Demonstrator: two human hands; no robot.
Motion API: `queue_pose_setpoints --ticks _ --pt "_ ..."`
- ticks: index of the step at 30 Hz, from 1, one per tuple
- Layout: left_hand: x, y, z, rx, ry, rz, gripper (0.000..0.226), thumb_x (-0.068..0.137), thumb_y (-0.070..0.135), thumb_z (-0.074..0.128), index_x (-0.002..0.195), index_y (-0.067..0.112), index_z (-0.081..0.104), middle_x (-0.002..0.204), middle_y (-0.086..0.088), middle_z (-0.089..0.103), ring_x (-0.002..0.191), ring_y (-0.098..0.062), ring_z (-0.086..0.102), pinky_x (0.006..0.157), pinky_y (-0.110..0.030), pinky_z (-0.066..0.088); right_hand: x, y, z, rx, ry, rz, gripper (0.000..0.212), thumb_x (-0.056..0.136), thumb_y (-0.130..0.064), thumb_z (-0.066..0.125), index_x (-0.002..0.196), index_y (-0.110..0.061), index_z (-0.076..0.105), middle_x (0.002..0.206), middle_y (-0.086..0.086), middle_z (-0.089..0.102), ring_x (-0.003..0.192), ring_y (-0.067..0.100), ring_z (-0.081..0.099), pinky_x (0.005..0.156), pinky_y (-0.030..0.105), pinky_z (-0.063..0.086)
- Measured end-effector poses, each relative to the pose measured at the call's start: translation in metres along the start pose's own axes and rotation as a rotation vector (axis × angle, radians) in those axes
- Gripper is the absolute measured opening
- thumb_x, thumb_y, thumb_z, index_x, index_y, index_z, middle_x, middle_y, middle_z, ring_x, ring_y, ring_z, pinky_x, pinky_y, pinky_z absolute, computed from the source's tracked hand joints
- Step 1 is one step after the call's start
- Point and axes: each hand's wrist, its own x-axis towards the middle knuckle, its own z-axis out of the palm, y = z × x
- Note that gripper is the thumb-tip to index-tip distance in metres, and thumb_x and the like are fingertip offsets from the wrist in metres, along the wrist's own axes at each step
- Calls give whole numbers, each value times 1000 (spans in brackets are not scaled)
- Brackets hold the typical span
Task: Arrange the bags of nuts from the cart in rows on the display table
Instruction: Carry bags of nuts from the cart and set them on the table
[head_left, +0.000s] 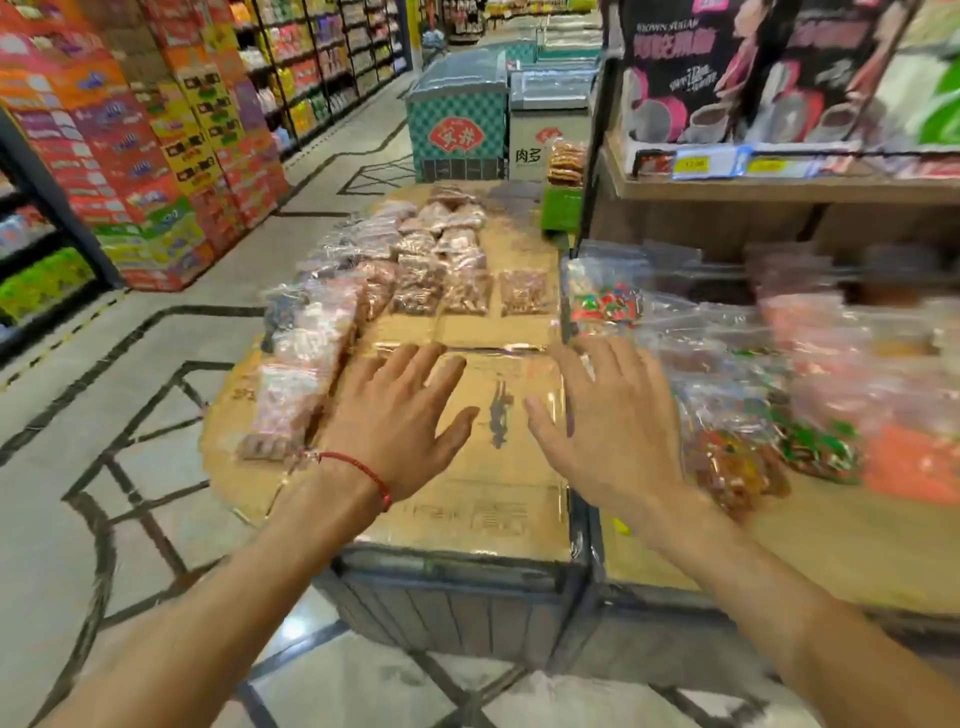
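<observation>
1. The left hand (400, 421), a red string bracelet (358, 467) at its wrist, hovers palm down with fingers spread and nothing in it. It sits over the near part of the cardboard-covered display table (467, 499).
2. The right hand (608, 415) is likewise open and empty, fingers splayed, just beside the left with a bare strip of cardboard between them.
3. The bags of nuts (415, 270) lie beyond and to the left of both hands. A left column of bags (306, 364) runs along the table's left edge, its nearest bag just beside the left wrist.
4. Farther rows fill the table's middle and far end. A lone bag (524, 292) closes the nearest row on the right.
5. Bare cardboard lies open under the hands and up to that row, and a bare strip continues along the right side.
6. The rows run away from the person, each bag's long axis pointing roughly the same way.
7. To the right, a wooden shelf (831, 540) carries blurred bags of mixed sweets (737, 457), touching the right wrist's outer side.
</observation>
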Motion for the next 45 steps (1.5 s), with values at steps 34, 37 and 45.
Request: queue_pose_setpoints --ticks 34,37,45 --pt "7 636 28 -323 -75 1261 50 98 48 47 131 14 65 133 -8 65 120 -31 62 93 -44 51 -483 346 -160 -478 -69 1026 49 100 -51 54 131 -17 68 133 8 68 125 31 59 105 48 40" --pt "8 692 28 -312 -82 1354 52 98 49 43 132 15 64 133 -8 64 120 -31 61 93 -43 50 -512 371 -170 -497 -130 1134 48 100 -53 52 132 -20 66 133 5 66 126 30 56 105 48 38" --pt "37 849 51 -329 -109 1612 49 99 47 49 138 18 57 141 -5 59 126 -29 56 97 -45 47 -554 457 -184 -555 -209 1409 50 102 -53 46 134 -19 63 134 6 63 128 30 55 110 50 38"
